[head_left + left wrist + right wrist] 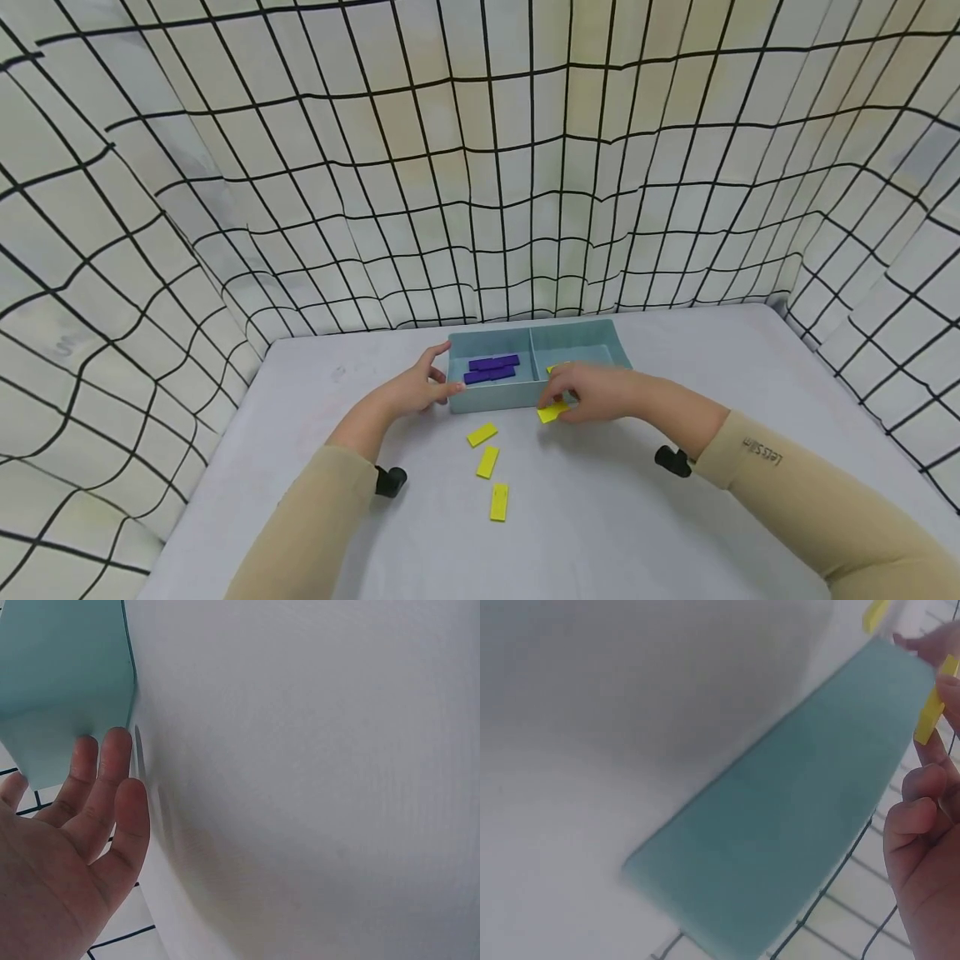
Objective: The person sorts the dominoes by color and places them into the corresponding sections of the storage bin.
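My right hand (600,390) pinches a flat yellow block (552,412) between thumb and fingers, just outside the front wall of a pale teal divided box (495,400). In the right wrist view the yellow block (930,712) stands out from the fingertips. Beside the box's left end is my left hand (412,387), its thumb at the front corner and its fingers loosely extended along the end wall. Several purple blocks (491,368) lie in the left compartment. Another bit of yellow (553,367) shows in the right compartment, mostly hidden behind my right hand.
Three loose yellow blocks lie on the white table (615,517) in front of the box, the nearest yellow block (498,502) lengthwise towards me. White walls with black grid netting (510,183) enclose the table's back and sides.
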`<control>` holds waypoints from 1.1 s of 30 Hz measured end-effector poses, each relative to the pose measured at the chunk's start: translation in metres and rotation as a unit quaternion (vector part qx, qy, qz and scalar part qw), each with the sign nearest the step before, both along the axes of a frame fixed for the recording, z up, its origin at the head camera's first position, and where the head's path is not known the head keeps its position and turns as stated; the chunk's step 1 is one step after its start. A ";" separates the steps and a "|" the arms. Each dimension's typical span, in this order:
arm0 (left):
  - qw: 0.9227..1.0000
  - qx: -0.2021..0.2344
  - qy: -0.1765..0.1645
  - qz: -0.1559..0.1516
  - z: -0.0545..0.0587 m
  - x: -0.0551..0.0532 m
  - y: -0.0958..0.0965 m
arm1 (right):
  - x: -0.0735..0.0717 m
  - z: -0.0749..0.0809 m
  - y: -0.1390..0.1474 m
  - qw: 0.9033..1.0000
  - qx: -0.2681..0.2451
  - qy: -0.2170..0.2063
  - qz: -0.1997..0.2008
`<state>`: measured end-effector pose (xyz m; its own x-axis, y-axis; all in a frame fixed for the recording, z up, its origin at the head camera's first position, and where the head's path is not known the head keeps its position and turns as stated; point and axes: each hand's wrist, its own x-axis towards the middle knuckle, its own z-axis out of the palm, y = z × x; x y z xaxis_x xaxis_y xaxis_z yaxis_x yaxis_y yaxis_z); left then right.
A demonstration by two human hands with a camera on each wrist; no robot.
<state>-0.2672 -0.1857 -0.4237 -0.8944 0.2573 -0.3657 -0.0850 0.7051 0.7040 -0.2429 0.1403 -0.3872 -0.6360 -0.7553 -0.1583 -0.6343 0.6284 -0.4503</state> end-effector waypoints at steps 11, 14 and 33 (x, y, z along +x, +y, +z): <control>1.000 -0.002 0.003 0.000 -0.001 0.000 0.002 | -0.037 0.014 0.040 0.998 -0.028 0.023 -0.052; 1.000 0.000 0.001 0.002 0.000 0.001 0.002 | -0.045 0.017 0.047 0.997 -0.032 0.013 -0.066; 1.000 0.003 -0.002 0.005 0.000 0.001 0.001 | -0.075 0.002 0.043 0.981 0.141 0.117 -0.062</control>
